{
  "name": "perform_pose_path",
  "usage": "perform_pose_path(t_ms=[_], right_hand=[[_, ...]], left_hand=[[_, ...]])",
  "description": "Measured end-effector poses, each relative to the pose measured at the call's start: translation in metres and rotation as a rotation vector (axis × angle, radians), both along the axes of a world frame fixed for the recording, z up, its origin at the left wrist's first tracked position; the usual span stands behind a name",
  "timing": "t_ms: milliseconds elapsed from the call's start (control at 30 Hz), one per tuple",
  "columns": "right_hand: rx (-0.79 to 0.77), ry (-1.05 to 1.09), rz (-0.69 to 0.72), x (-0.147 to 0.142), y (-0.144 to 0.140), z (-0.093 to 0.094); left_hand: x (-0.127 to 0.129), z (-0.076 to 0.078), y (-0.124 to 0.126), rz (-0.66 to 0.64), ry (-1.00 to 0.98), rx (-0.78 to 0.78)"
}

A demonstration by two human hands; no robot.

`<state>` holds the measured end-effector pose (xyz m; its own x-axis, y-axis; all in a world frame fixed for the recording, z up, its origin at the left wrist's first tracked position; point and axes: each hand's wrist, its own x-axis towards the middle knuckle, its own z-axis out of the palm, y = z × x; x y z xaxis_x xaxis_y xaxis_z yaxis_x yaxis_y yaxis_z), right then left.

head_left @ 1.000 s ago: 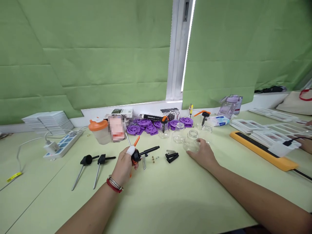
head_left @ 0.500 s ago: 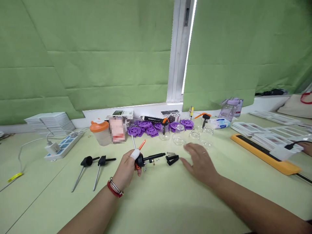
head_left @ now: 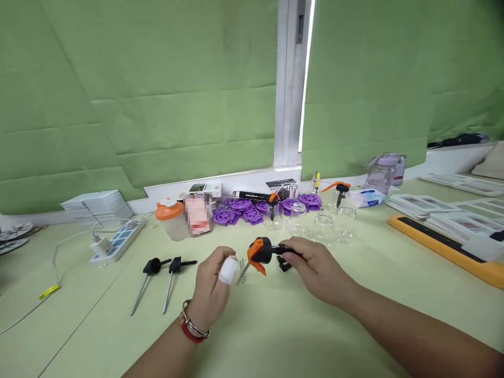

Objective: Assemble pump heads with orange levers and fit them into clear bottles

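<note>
You are working at a pale green table [head_left: 275, 336] that runs back to a window sill under green blinds [head_left: 157, 105]. Along the right side a long yellow bar [head_left: 444, 247] is lying beside rows of white trays [head_left: 433, 205]. At the far left a stack of white cards [head_left: 98, 206] is sitting behind a power strip [head_left: 114, 242]. Further back, a heap of purple discs [head_left: 252, 210] is lying near an orange-lidded cup [head_left: 170, 220], and several clear glass jars [head_left: 323, 226] are standing just in front of the discs.

Your right hand [head_left: 321, 270] is closing its fingers around the black barrel of a pump head [head_left: 268, 252], holding it above the table between your two hands. Its long axis is running roughly level, left to right: the barrel end is pointing right into your palm, and the orange trigger end is pointing left toward your other hand, with a thin metal tube slanting down-left from it.

Your left hand [head_left: 214, 289] is hanging loosely curled just beside the trigger end, holding nothing, with white tape around one fingertip [head_left: 227, 271].

Two black-headed metal stems [head_left: 157, 281] are lying well to the left, their heads pointing away from you.
</note>
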<state>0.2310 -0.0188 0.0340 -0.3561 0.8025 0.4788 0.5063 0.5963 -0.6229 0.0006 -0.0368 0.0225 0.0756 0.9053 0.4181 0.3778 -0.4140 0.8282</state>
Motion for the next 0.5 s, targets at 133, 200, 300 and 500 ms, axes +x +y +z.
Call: perform_pose_path(t_ms=[133,200,300,500], right_hand=[[-0.59,0.056,0.157,0.003,0.008,-0.022],[-0.732,0.087,0.197,0.001,0.011,-0.039],[-0.747,0.17,0.144,-0.004,0.013,-0.061],[-0.537,0.21,0.057,-0.012,0.011,-0.085]], left_hand=[[0.008,-0.007,0.0,-0.258,0.02,-0.169],[0.015,-0.015,0.004,-0.307,0.063,-0.31],[0.022,-0.03,0.012,-0.203,0.039,-0.483],[0.026,-0.057,0.01,-0.066,-0.096,-0.453]])
